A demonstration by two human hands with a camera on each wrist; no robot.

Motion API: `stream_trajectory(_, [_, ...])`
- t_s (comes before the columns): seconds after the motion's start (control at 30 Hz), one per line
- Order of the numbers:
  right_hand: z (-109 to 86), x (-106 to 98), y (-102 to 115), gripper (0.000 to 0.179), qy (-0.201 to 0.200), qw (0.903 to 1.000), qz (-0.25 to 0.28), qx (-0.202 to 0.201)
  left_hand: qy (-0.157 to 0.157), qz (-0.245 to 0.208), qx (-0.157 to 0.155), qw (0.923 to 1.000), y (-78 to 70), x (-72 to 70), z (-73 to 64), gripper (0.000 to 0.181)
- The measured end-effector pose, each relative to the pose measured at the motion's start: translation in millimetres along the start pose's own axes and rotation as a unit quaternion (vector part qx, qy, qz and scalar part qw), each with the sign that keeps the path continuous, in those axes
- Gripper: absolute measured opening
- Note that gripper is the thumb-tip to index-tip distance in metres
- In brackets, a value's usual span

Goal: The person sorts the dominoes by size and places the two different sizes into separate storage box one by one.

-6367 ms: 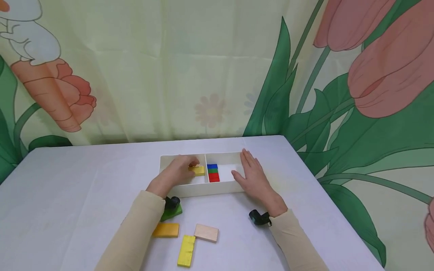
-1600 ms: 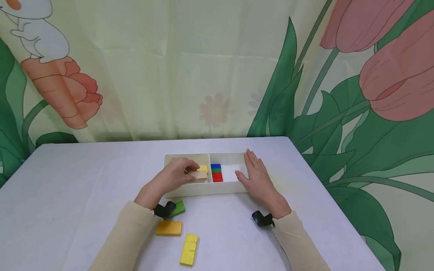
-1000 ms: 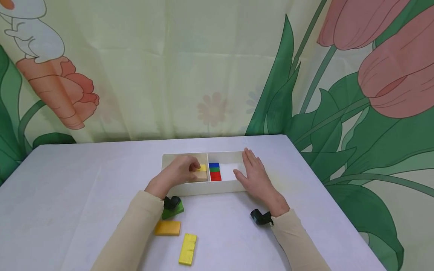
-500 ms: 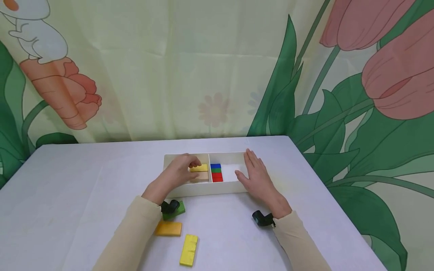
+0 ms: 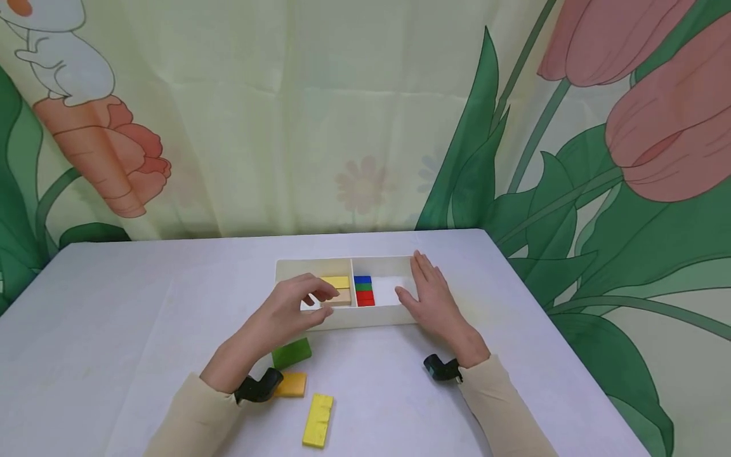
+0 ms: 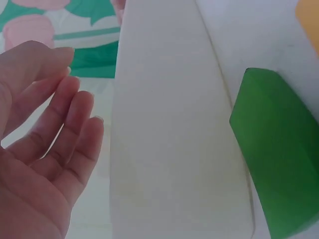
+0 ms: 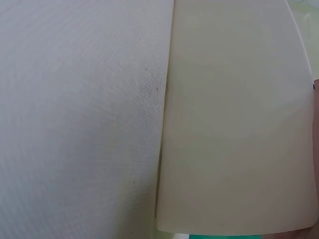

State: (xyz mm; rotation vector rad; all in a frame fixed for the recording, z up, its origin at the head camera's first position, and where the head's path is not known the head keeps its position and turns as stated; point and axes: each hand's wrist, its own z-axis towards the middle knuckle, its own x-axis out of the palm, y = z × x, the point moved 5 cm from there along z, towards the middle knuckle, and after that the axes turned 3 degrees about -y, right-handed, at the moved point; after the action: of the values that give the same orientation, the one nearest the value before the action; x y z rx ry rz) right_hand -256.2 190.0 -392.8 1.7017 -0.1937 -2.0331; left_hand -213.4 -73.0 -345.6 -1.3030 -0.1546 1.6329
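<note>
A white box (image 5: 371, 317) with two compartments stands on the table. In its left compartment, a yellow block (image 5: 337, 282) lies behind a pale wooden block (image 5: 344, 297). My left hand (image 5: 285, 308) hovers over the box's front left wall, fingers loosely bent and holding nothing; the left wrist view shows the bare palm (image 6: 35, 189) beside the box wall (image 6: 174, 124). My right hand (image 5: 431, 304) rests with straight fingers along the box's right end. Blue (image 5: 362, 280), green (image 5: 363, 287) and red (image 5: 365, 298) blocks sit against the divider in the right compartment.
In front of the box lie a green block (image 5: 292, 353), an orange block (image 5: 294, 384) partly behind the left wrist camera, and a yellow block (image 5: 317, 420) nearest me. A white cloth (image 5: 143, 317) covers the table; a printed curtain (image 5: 257, 127) hangs behind it.
The pale wooden block went from the table into the left compartment, in front of the yellow one. My left hand let go of it and drew back toward me; the right stayed put.
</note>
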Motion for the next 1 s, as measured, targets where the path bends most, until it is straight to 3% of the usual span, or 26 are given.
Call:
stream_trajectory(0.17, [-1.1,0.6,-1.2,0.079,0.001,1.0000,0.002,0.004,0.005,-0.014,0.012,0.9998,-4.8,-3.3,-13.5,0.024])
stream_trajectory(0.3, [-0.6,0.6,-1.4,0.078,0.003,1.0000,0.002,0.002,0.016,-0.022,0.003,0.9996,-7.8,-6.7,-24.5,0.025])
stream_trajectory(0.5, [0.8,0.1,-1.0,0.079,0.003,1.0000,0.003,0.001,0.068,-0.040,0.007,0.9969,-5.9,-1.6,-36.3,0.027])
stream_trajectory(0.67, [2.1,0.3,-0.2,0.079,0.005,1.0000,0.003,0.000,0.140,-0.085,-0.011,0.9864,-1.5,11.9,-39.6,0.029])
stream_trajectory(0.8, [3.1,0.9,0.0,0.079,0.004,1.0000,0.007,0.000,0.179,-0.120,-0.019,0.9762,0.5,23.5,-43.9,0.032])
stream_trajectory(0.9, [4.1,2.8,-0.2,0.079,0.008,1.0000,0.005,0.001,0.208,-0.135,-0.034,0.9682,0.6,30.2,-50.7,0.036])
stream_trajectory(1.0, [4.7,3.7,-1.5,0.079,0.010,0.9999,0.000,0.003,0.248,-0.122,-0.044,0.9601,-0.8,36.6,-57.7,0.044])
